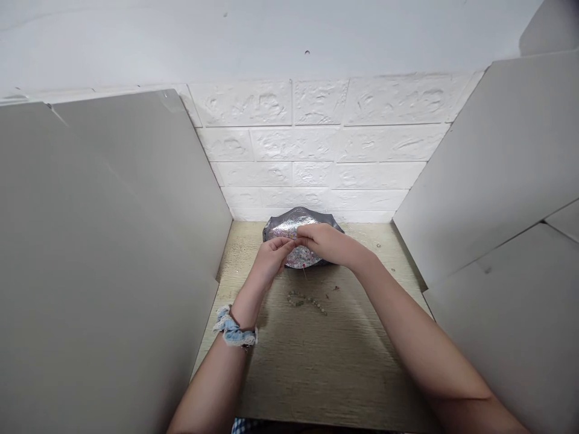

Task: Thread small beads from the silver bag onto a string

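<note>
My left hand [272,258] and my right hand [324,241] meet fingertip to fingertip above an open silvery bag [337,221] holding many small, glittering, multicoloured bits that look like beads. Both hands are closed in a pinch. Whatever lies between the fingers is too small to make out. Below them, a tiny red piece [304,266] with a thin line under it shows at the bag's front edge. Nearer to me, a curved strand of pale greenish beads [309,299] lies on the wooden table [316,361]. A blue and white scrunchie [233,328] circles my left wrist.
Grey panels stand on the left [113,241] and on the right [488,181]. A white brick-patterned wall [312,144] closes off the back. A few tiny reddish-brown bits [336,288] lie right of the strand, and small clear specks [379,245] dot the table's right side.
</note>
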Available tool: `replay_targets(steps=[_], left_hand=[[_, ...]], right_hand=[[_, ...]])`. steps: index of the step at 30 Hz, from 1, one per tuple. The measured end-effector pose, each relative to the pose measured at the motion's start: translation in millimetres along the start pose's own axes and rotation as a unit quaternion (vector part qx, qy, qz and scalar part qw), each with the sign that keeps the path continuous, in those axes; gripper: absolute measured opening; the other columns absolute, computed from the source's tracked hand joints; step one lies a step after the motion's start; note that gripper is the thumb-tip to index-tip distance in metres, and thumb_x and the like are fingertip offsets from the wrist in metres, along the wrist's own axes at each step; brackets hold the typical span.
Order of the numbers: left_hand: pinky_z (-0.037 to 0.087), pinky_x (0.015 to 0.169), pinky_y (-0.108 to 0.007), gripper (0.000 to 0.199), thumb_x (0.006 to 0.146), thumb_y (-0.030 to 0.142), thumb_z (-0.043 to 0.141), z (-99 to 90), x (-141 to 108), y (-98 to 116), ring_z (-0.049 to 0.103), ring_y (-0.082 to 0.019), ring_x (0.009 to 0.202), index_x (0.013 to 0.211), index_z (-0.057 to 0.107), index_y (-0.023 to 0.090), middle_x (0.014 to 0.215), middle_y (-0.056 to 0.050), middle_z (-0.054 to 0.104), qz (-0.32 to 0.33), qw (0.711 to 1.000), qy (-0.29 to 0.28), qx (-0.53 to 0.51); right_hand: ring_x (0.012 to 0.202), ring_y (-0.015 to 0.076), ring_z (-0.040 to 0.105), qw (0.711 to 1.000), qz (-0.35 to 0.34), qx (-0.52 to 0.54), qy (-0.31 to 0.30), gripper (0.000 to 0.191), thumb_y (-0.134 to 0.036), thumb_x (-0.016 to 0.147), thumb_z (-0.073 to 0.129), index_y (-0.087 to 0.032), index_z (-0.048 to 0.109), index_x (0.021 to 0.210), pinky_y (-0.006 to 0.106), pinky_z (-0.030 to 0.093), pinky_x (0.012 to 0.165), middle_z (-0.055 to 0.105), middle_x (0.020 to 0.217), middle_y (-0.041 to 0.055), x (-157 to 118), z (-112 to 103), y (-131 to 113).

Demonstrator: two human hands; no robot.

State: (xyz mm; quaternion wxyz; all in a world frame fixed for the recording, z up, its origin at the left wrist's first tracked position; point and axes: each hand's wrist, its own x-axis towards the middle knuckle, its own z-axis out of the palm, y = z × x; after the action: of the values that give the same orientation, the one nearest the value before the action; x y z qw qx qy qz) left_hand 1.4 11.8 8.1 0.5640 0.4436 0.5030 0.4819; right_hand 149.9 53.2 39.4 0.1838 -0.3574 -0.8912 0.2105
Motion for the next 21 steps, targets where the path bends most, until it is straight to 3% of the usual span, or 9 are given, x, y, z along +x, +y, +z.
replay_targets(steps=[6, 11, 21], left_hand=[[0.01, 0.032, -0.017, 0.024, 0.067, 0.035, 0.06, -0.1, -0.4, 0.5, 0.016, -0.002, 0.034, 0.072, 0.051, 0.014, 0.038, 0.009, 0.024, -0.004, 1.0, -0.026, -0.011], [0.009, 0.032, -0.017, 0.022, 0.067, 0.034, 0.06, 0.8, -0.5, 0.4, 0.016, -0.002, 0.033, 0.072, 0.052, 0.013, 0.036, 0.009, 0.025, -0.009, 1.0, -0.004, -0.005], [0.01, 0.033, -0.018, 0.026, 0.063, 0.036, 0.063, -0.3, 1.6, 0.0, 0.017, -0.002, 0.032, 0.073, 0.059, 0.011, 0.036, 0.009, 0.026, -0.003, 0.999, 0.039, 0.009]], right_hand=[[0.062, 0.0086, 0.043, 1.0, -0.008, 0.02, -0.006, 0.016, -0.019, 0.08, 0.038, -0.015, 0.047, 0.067, 0.021, 0.029, 0.057, 0.052, 0.067, 0.0007, 0.8, -1.7, 2.2], [0.07, 0.0096, 0.049, 0.999, -0.005, 0.045, 0.015, 0.017, -0.016, 0.079, 0.042, -0.016, 0.059, 0.081, 0.022, 0.033, 0.063, 0.059, 0.08, 0.0025, -0.7, -7.3, -0.4], [0.069, 0.01, 0.051, 0.999, 0.004, 0.037, 0.024, 0.014, -0.02, 0.077, 0.048, -0.018, 0.062, 0.079, 0.023, 0.034, 0.061, 0.061, 0.076, 0.0011, -1.0, -5.5, -1.9]])
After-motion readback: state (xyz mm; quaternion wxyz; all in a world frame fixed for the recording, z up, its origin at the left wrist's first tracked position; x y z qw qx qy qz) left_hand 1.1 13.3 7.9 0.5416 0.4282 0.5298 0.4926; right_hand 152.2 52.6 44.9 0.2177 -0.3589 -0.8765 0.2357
